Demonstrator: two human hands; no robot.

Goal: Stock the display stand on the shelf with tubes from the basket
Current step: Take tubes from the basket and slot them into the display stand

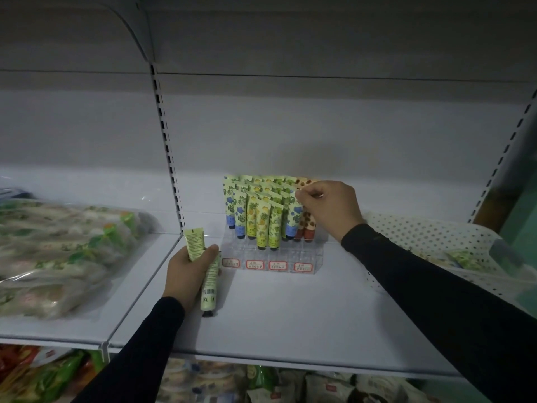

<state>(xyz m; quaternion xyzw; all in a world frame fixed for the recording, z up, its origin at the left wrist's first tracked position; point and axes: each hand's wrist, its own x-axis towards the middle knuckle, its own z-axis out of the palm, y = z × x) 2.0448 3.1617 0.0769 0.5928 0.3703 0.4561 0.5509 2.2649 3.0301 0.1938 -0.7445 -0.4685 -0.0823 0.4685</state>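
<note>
A clear acrylic display stand [270, 258] stands on the white shelf [290, 309], with red-framed price labels along its front. Several printed tubes [263, 225] stand upright in its tiers, green, yellow and blue ones on the left, orange-brown ones [307, 225] at the right. My right hand [328, 210] pinches the top of an orange-brown tube at the stand's right end. Left of the stand, my left hand [189, 271] rests on the shelf, closed around two pale green tubes [209, 279]; one points up, one lies downward with a barcode showing. The basket is not in view.
Clear bags of packaged goods [64, 251] lie on the neighbouring shelf at the left. A white perforated panel [430, 237] with a green packet stands at the right. A slotted upright [168, 146] divides the bays. More packets fill the shelf below [261, 385].
</note>
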